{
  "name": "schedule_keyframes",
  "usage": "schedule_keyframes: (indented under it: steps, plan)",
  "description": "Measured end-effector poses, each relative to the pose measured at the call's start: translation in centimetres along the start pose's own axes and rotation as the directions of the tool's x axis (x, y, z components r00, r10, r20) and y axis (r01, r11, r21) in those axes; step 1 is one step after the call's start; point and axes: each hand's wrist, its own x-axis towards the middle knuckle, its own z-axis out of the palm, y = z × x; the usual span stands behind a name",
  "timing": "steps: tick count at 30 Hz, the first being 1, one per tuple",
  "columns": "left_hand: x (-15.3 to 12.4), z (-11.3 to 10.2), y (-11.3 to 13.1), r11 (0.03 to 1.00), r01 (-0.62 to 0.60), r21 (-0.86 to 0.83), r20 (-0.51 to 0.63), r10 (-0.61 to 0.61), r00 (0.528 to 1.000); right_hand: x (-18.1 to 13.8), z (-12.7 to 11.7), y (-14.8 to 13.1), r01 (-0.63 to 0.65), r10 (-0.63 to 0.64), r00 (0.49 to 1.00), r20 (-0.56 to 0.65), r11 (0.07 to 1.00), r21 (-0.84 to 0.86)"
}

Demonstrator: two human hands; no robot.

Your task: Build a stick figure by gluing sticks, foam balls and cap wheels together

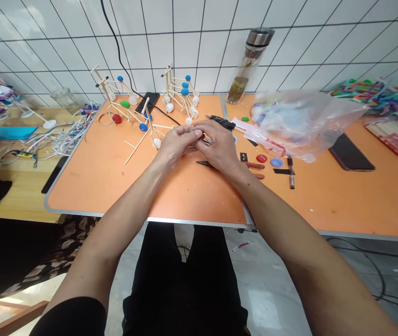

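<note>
My left hand (pixel 175 142) and my right hand (pixel 218 145) meet above the middle of the orange table (pixel 108 177), fingers curled together around something small. A speck of blue shows between the fingertips; I cannot make out what it is. Just beyond the hands lies a black glue gun (pixel 223 122). A dark pair of pliers with red handles (pixel 251 165) lies under and to the right of my right hand. Loose wooden sticks with white and blue caps (pixel 150 133) lie just left of my left hand.
Two stick-and-cap models (pixel 115 100) (pixel 181 95) stand at the back. A clear plastic bag (pixel 300 121), red (pixel 261 158) and blue caps (pixel 276 162), a glass bottle (pixel 250 65), and a dark phone (pixel 351 152) are on the right. Cables and clutter (pixel 62 135) lie left.
</note>
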Motion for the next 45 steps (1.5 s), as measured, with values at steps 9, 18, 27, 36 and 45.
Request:
schedule_keyframes:
  steps: [9, 18, 27, 36, 45]
  plan:
    - [0.3, 0.5, -0.8, 0.985, -0.134, 0.113, -0.042, 0.140, 0.989, -0.4, 0.7, 0.4, 0.019, -0.020, 1.000, -0.009, 0.998, -0.068]
    - [0.1, -0.2, 0.4, 0.967, 0.214, -0.139, 0.016, -0.214, 0.977, 0.2, 0.1, -0.7, -0.077, 0.085, 0.994, -0.063, 0.991, 0.109]
    - [0.0, 0.3, 0.9, 0.936, 0.269, -0.225, -0.002, -0.277, 0.961, 0.2, -0.1, -1.0, -0.029, 0.045, 0.995, -0.088, 0.985, 0.171]
    - [-0.2, 0.7, 0.9, 0.946, 0.219, -0.238, -0.032, -0.233, 0.972, 0.1, 0.2, -0.6, -0.055, 0.066, 0.995, -0.069, 0.986, 0.155]
    - [-0.2, 0.5, 0.9, 0.916, 0.261, -0.304, 0.012, -0.270, 0.963, 0.2, 0.0, -0.4, -0.049, 0.066, 0.992, -0.106, 0.987, 0.153]
